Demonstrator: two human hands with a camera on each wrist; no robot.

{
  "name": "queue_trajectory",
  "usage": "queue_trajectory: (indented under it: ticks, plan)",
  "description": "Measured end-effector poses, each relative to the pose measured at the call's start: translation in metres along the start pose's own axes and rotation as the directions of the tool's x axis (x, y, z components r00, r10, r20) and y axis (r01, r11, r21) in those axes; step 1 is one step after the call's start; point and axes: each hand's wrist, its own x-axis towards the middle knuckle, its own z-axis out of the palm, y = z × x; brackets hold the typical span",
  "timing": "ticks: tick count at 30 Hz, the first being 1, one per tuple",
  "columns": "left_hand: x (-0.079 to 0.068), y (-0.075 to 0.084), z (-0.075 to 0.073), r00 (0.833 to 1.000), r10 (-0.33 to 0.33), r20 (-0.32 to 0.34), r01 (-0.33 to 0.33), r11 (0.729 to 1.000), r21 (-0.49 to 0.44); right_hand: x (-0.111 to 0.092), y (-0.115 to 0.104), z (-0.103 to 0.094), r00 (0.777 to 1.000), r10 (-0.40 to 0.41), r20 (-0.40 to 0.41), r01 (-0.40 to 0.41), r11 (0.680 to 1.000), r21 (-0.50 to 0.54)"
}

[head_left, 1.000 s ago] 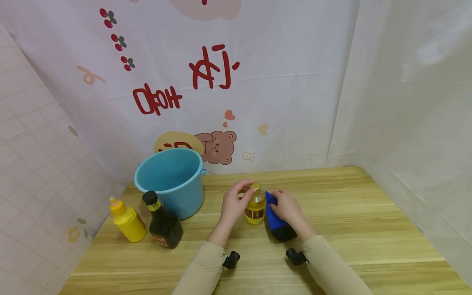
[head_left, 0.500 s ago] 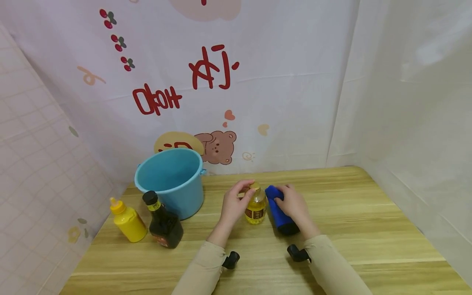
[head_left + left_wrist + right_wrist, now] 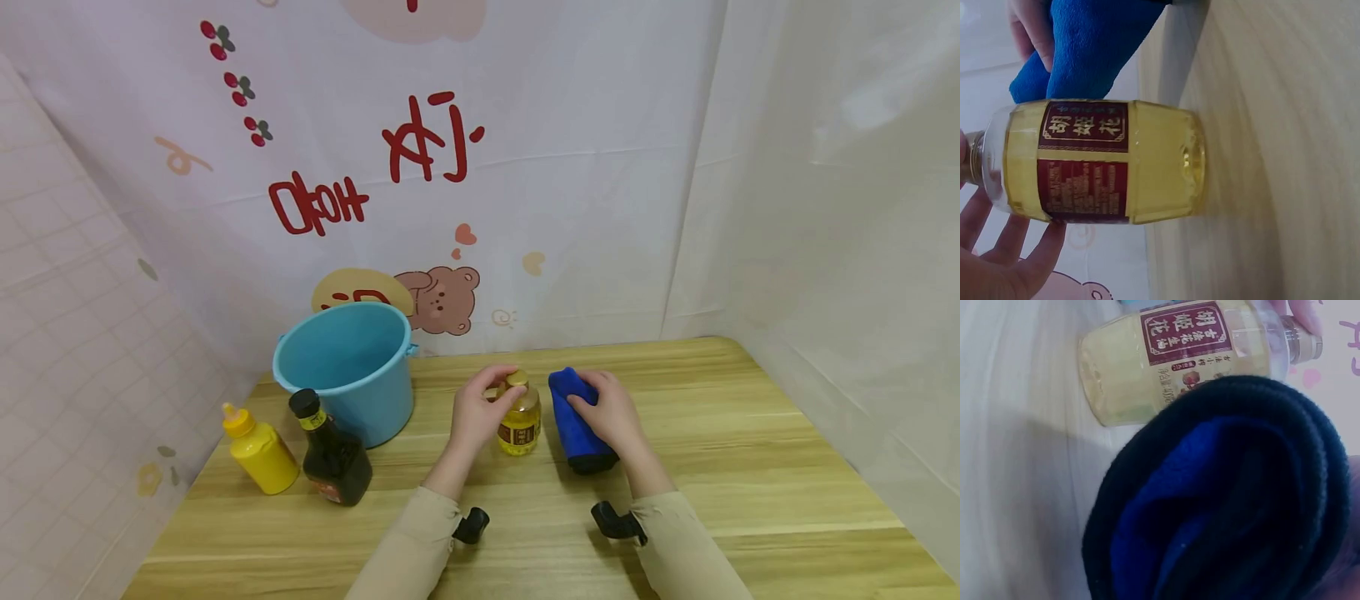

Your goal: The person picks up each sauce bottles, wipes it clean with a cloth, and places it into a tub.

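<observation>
A small bottle of yellow cooking oil [image 3: 519, 432] with a dark red label stands upright near the middle of the table. My left hand [image 3: 474, 412] pinches it at the gold cap [image 3: 974, 158] with thumb and fingers. The other fingers spread along the bottle's side in the left wrist view. To its right, my right hand [image 3: 611, 410] grips a folded blue cloth [image 3: 576, 421] with a black edge. The cloth leans with its black end towards me. In the right wrist view the black hem [image 3: 1272, 387] curls round its blue inner folds and covers part of the bottle.
On the left stand a light blue bucket [image 3: 386, 400], a dark sauce bottle [image 3: 337, 462] with a black cap, and a yellow squeeze bottle [image 3: 264, 454]. A printed cloth wall [image 3: 585, 208] rises behind the wooden table [image 3: 750, 467].
My right hand has moved to the right and slightly away from me with the blue cloth, widening the gap to the oil bottle. The left hand stays at the bottle's cap.
</observation>
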Motion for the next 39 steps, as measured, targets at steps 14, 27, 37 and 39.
queue_trajectory:
  ticks: [14, 27, 37, 39]
  plan:
    - [0.019, 0.003, -0.021, 0.956, -0.009, 0.292, -0.004, 0.999, 0.043, -0.002, -0.002, -0.005, 0.999, -0.031, -0.031, 0.033, 0.998, 0.053]
    - [0.024, -0.004, -0.028, 0.917, -0.021, 0.397, 0.023, 1.000, -0.001, -0.004, -0.015, -0.008, 1.000, -0.021, -0.022, 0.022, 0.997, 0.077]
    - [0.008, 0.000, -0.017, 0.989, -0.017, 0.147, 0.012, 0.999, 0.038, 0.001, -0.032, -0.008, 0.995, -0.072, -0.072, 0.078, 0.994, 0.080]
    - [0.005, 0.002, -0.016, 0.995, -0.035, 0.091, 0.032, 0.999, 0.035, 0.002, -0.036, -0.007, 0.992, -0.086, -0.088, 0.093, 0.992, 0.081]
